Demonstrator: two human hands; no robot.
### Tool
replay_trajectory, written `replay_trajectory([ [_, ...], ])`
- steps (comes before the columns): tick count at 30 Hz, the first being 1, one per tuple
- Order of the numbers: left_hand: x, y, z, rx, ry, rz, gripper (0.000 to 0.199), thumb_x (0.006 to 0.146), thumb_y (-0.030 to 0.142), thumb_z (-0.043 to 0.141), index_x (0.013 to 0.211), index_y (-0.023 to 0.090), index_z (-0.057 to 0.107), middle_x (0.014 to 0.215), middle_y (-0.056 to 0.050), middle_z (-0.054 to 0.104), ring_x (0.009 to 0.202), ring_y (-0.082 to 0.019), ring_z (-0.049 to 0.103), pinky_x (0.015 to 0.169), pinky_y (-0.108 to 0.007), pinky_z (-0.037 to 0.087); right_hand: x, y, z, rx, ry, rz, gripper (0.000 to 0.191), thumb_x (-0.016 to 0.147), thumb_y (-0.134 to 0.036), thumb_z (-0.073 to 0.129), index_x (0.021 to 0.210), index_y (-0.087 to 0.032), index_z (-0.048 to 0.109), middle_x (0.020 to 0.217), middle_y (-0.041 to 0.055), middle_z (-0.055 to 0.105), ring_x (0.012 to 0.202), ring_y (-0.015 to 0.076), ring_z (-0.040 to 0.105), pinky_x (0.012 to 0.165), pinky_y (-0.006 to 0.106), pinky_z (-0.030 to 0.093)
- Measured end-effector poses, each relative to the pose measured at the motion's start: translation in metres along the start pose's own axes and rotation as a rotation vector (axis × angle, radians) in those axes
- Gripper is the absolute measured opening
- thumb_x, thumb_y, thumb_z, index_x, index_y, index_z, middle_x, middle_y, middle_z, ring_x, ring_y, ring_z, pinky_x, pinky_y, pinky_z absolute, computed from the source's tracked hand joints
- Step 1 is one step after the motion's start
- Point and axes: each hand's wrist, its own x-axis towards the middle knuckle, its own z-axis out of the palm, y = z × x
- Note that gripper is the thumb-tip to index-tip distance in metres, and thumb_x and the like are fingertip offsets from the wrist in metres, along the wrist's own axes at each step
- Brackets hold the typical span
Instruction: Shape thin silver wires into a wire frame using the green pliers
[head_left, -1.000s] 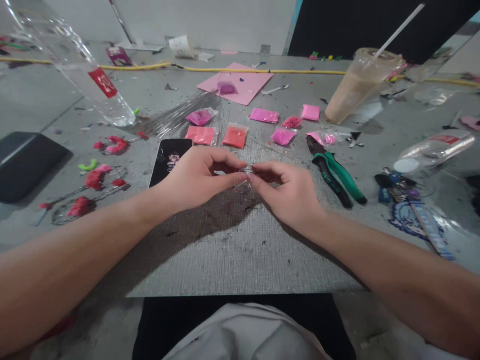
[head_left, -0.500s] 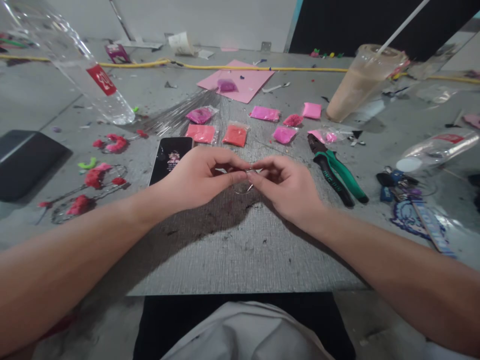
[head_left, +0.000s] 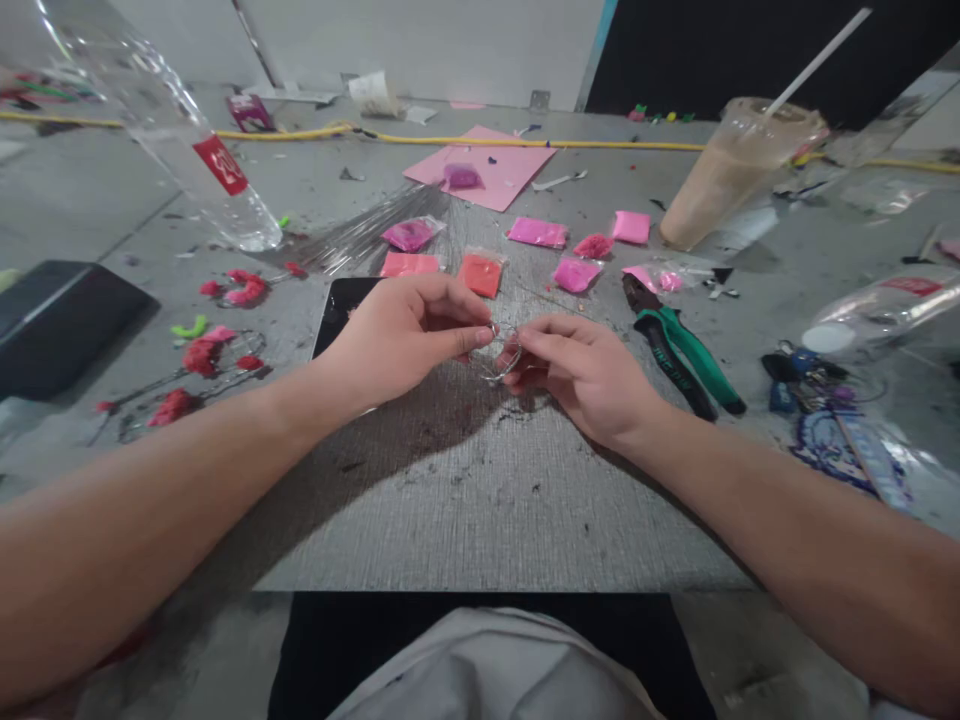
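Between my hands, above the grey table, is a thin silver wire bent into a small ring (head_left: pixel 491 377). My left hand (head_left: pixel 420 335) pinches its upper left part between thumb and forefinger. My right hand (head_left: pixel 581 370) grips the ring's right side with its fingertips. Partly behind my left hand lies a black phone (head_left: pixel 336 312). Beyond the hands are several small plastic packets of pink and orange material, among them an orange packet (head_left: pixel 481 274) and a magenta packet (head_left: pixel 577 274). Green-and-black pliers (head_left: pixel 686 355) rest to the right of my right hand.
On the left lie red-decorated wire pieces (head_left: pixel 202 355), a black box (head_left: pixel 67 325) and a tall water bottle (head_left: pixel 217 165). A bundle of straight wires (head_left: pixel 360 235) lies near pink paper (head_left: pixel 517 165). A drink cup (head_left: pixel 731 165), a lying bottle (head_left: pixel 885 310) and keychains (head_left: pixel 840 430) are at right.
My fingertips have moved apart, and my right hand has shifted slightly down and right. More of the wire ring now shows between them. The view has shifted a little.
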Motion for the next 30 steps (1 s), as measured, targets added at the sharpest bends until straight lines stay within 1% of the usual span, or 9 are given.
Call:
replay_trajectory([
  [3, 0.001, 0.0, -0.001, 0.017, 0.015, -0.003, 0.017, 0.081, 0.023, 0.087, 0.093, 0.019, 0.076, 0.09, -0.005, 0.081, 0.086, -0.019, 0.078, 0.08, -0.033, 0.063, 0.002, 0.001, -0.003, 0.004, -0.03, -0.013, 0.025, 0.082, -0.045, 0.086, 0.078, -0.023, 0.076, 0.077, 0.0012, 0.075, 0.072, 0.0166, 0.07, 0.07, 0.032, 0.059],
  [6, 0.001, -0.001, -0.003, 0.042, 0.015, 0.009, 0.017, 0.08, 0.022, 0.088, 0.092, 0.019, 0.076, 0.089, -0.004, 0.08, 0.085, -0.019, 0.077, 0.079, -0.033, 0.062, 0.003, 0.0, -0.004, -0.052, -0.041, -0.057, 0.027, 0.082, -0.048, 0.087, 0.078, -0.023, 0.076, 0.075, 0.0005, 0.074, 0.07, 0.0159, 0.067, 0.07, 0.032, 0.057],
  [11, -0.001, -0.002, -0.003, 0.121, 0.009, 0.031, 0.017, 0.082, 0.026, 0.086, 0.095, 0.021, 0.077, 0.085, -0.003, 0.079, 0.077, -0.017, 0.073, 0.067, -0.03, 0.056, -0.002, -0.006, -0.001, -0.199, -0.039, -0.158, 0.031, 0.086, -0.053, 0.084, 0.08, -0.023, 0.075, 0.073, -0.0004, 0.072, 0.069, 0.0153, 0.065, 0.07, 0.032, 0.057],
  [13, -0.001, -0.002, -0.003, 0.13, 0.004, 0.032, 0.014, 0.083, 0.025, 0.084, 0.094, 0.021, 0.077, 0.083, -0.003, 0.079, 0.076, -0.017, 0.073, 0.066, -0.03, 0.055, -0.004, -0.008, 0.0, -0.255, -0.051, -0.182, 0.032, 0.09, -0.053, 0.082, 0.081, -0.023, 0.074, 0.072, -0.0007, 0.071, 0.068, 0.0146, 0.065, 0.069, 0.032, 0.057],
  [17, -0.002, 0.001, -0.002, 0.067, -0.012, 0.025, 0.009, 0.084, 0.021, 0.081, 0.09, 0.021, 0.074, 0.082, -0.002, 0.078, 0.078, -0.017, 0.074, 0.072, -0.032, 0.059, -0.004, -0.008, 0.0, -0.242, -0.061, -0.198, 0.034, 0.093, -0.055, 0.078, 0.085, -0.022, 0.07, 0.075, -0.0018, 0.069, 0.067, 0.0132, 0.066, 0.067, 0.03, 0.057],
  [19, -0.003, 0.002, -0.001, 0.025, -0.02, 0.015, 0.011, 0.083, 0.019, 0.081, 0.089, 0.021, 0.072, 0.083, -0.002, 0.078, 0.079, -0.017, 0.075, 0.076, -0.033, 0.061, -0.003, -0.006, -0.001, -0.256, -0.042, -0.204, 0.034, 0.094, -0.055, 0.077, 0.088, -0.023, 0.067, 0.076, -0.0026, 0.068, 0.066, 0.0126, 0.066, 0.066, 0.03, 0.057],
  [25, -0.004, -0.001, 0.001, -0.078, -0.047, -0.004, 0.018, 0.084, 0.016, 0.082, 0.097, 0.021, 0.071, 0.084, -0.001, 0.077, 0.082, -0.016, 0.076, 0.08, -0.032, 0.062, -0.006, -0.001, 0.0, -0.38, -0.005, -0.237, 0.026, 0.098, -0.045, 0.072, 0.092, -0.022, 0.062, 0.072, -0.0035, 0.065, 0.065, 0.0118, 0.065, 0.06, 0.026, 0.052],
  [27, -0.004, -0.003, 0.002, -0.107, -0.06, -0.007, 0.017, 0.085, 0.015, 0.081, 0.099, 0.021, 0.071, 0.084, 0.0, 0.077, 0.08, -0.015, 0.076, 0.08, -0.03, 0.062, -0.007, 0.001, 0.001, -0.383, -0.011, -0.261, 0.029, 0.099, -0.048, 0.071, 0.093, -0.022, 0.061, 0.074, -0.0032, 0.065, 0.065, 0.0117, 0.066, 0.059, 0.026, 0.051],
  [30, -0.005, -0.003, 0.002, -0.122, -0.07, 0.005, 0.014, 0.086, 0.014, 0.079, 0.097, 0.019, 0.072, 0.084, -0.001, 0.077, 0.079, -0.015, 0.075, 0.079, -0.03, 0.062, -0.008, 0.003, 0.001, -0.392, -0.035, -0.29, 0.038, 0.098, -0.058, 0.071, 0.095, -0.021, 0.06, 0.073, -0.0027, 0.066, 0.065, 0.0119, 0.065, 0.058, 0.026, 0.051],
])
